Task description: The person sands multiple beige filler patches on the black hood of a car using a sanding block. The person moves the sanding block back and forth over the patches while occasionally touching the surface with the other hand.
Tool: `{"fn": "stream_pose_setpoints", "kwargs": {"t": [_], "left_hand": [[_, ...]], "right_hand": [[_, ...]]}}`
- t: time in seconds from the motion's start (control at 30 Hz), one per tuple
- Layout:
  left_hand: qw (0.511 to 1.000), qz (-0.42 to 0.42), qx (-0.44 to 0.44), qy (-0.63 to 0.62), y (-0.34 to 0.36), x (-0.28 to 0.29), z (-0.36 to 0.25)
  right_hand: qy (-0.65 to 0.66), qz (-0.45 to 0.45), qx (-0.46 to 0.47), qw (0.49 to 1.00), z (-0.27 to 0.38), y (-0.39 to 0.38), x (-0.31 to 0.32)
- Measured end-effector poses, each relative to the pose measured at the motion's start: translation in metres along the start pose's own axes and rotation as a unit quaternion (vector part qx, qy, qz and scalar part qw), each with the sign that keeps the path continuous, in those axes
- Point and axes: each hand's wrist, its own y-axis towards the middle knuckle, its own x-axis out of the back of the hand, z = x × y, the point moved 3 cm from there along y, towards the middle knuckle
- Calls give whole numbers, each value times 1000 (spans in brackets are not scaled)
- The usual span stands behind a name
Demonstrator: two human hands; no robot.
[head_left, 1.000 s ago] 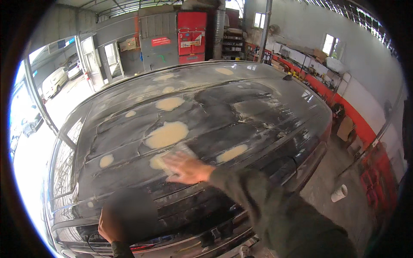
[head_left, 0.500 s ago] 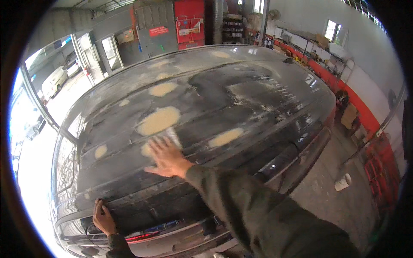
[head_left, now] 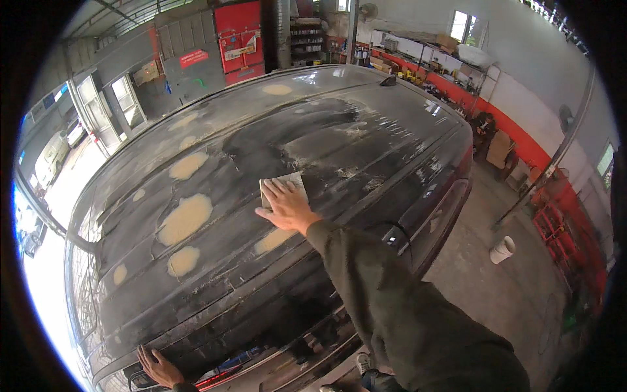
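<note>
Below me spreads a dark, dusty vehicle roof (head_left: 241, 189) with long ridges and several tan filler patches (head_left: 186, 219). My right hand (head_left: 290, 208) lies flat on a pale sheet of sandpaper (head_left: 294, 178), pressing it against the roof. The sheet's edges stick out past the fingers; its underside is hidden. Just below this hand, a tan patch (head_left: 273, 241) is partly covered by the wrist. At the lower left, my left hand (head_left: 161, 367) rests on the roof's near edge, fingers stretched out and nothing seen in them.
A white bucket (head_left: 502, 250) stands on the concrete floor to the right, near a slanting pole (head_left: 555, 163). Red metal racks (head_left: 552, 225) lean along the right wall. A cluttered workbench (head_left: 431, 68) runs behind. A small fin antenna (head_left: 388, 81) rises from the far roof edge.
My right hand has slid with the sandpaper up and to the right across the roof, away from the tan patches at left. My left hand's fingers have flattened along the edge. The view has turned right.
</note>
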Motion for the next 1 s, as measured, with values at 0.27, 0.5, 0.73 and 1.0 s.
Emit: {"fn": "stream_pose_setpoints", "kwargs": {"t": [0.27,0.5,0.73,1.0], "left_hand": [[991,-56,-22,-118,-3,0,-1],[987,-89,10,-133,-12,21,-7],[991,-84,-25,-105,-16,25,-40],[988,-86,-8,-129,-18,30,-50]], "right_hand": [[73,64,68,993,182,22,-55],[114,133,142,974,108,2,-12],[15,110,113,987,23,-2,8],[30,93,206,974,163,17,-39]]}}
